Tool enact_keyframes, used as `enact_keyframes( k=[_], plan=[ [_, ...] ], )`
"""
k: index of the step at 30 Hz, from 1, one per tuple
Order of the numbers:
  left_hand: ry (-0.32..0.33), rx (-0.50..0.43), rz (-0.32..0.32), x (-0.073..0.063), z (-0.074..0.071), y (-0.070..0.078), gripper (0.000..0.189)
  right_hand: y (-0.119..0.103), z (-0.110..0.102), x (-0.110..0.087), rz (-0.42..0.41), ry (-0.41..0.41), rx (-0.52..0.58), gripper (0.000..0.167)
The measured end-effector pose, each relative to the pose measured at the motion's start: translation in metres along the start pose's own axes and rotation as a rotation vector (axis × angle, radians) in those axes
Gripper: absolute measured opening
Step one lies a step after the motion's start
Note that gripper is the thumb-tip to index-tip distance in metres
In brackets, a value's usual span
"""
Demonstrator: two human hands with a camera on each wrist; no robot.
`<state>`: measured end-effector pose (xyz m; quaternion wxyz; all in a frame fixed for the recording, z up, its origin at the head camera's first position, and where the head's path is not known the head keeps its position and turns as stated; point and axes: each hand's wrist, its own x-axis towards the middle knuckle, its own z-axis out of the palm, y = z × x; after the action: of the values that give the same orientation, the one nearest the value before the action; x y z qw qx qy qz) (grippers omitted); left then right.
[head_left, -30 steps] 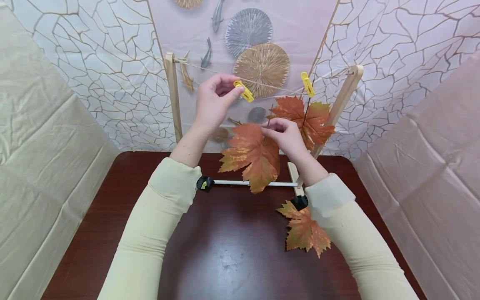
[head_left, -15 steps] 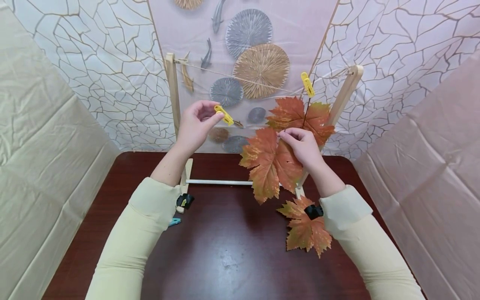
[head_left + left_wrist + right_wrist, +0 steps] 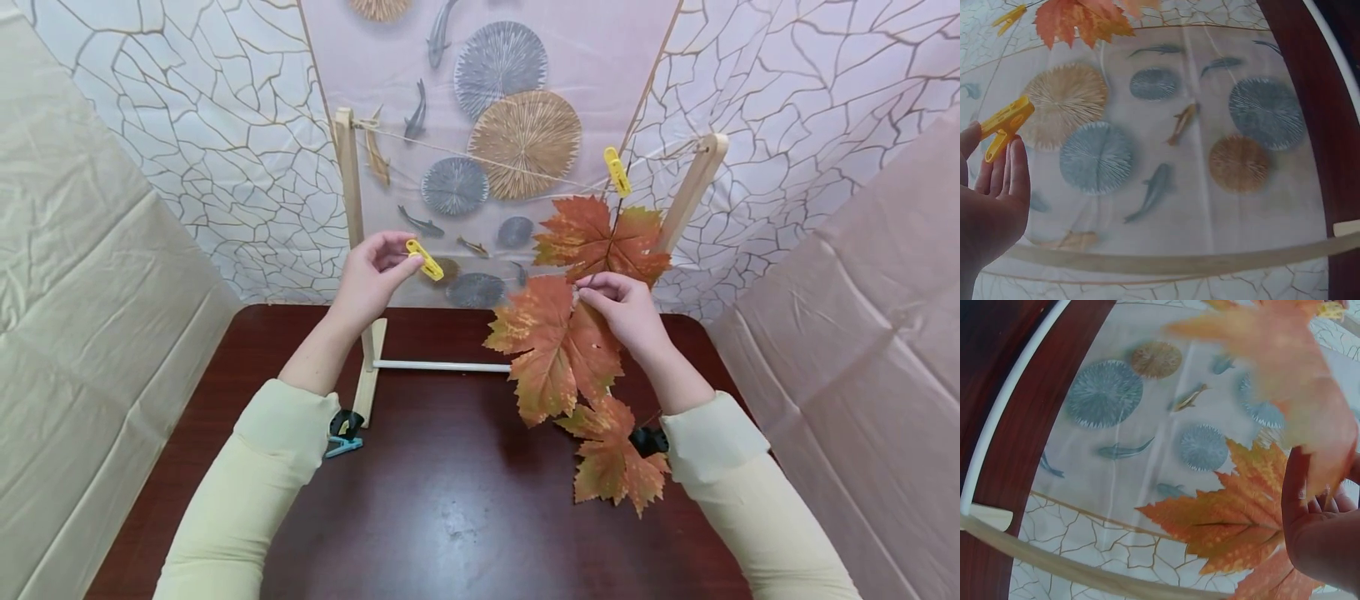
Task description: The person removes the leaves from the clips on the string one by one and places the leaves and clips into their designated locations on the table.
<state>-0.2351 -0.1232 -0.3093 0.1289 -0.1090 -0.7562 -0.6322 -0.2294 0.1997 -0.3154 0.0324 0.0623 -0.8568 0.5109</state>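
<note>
My left hand (image 3: 371, 275) pinches a yellow clothespin (image 3: 425, 260) between thumb and fingers, in front of the left post and below the string. In the left wrist view the same clothespin (image 3: 1007, 127) points away from the palm. With its fingertips my right hand (image 3: 626, 310) pinches an orange-red maple leaf (image 3: 557, 350) near its stem, the blade hanging down to the left. Behind it a second maple leaf (image 3: 600, 237) hangs from the string by another yellow clothespin (image 3: 617, 172). A third maple leaf (image 3: 617, 458) lies on the table below the right wrist.
A wooden frame has a left post (image 3: 349, 183), a right post (image 3: 693, 187) and a string (image 3: 480, 157) tied between them. A white rod (image 3: 442, 365) joins the posts low down. A blue clothespin (image 3: 345, 447) lies near the left wrist on the dark table (image 3: 420, 500).
My left hand has drawn down and left from the string, carrying the yellow clothespin. My right hand has moved down and right with the maple leaf. The blue clothespin has come into sight.
</note>
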Motion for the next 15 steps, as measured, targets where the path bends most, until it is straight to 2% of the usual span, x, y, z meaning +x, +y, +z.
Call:
enact_keyframes(
  k=[6,15],
  plan=[
    [-0.037,-0.003,-0.078,-0.009,-0.012,-0.015,0.037,0.007,-0.011,-0.009,0.017,-0.005,-0.045,0.03],
    [-0.105,0.096,-0.196,-0.026,-0.033,-0.038,0.038,0.024,-0.026,-0.02,0.06,-0.001,-0.03,0.028]
  ],
)
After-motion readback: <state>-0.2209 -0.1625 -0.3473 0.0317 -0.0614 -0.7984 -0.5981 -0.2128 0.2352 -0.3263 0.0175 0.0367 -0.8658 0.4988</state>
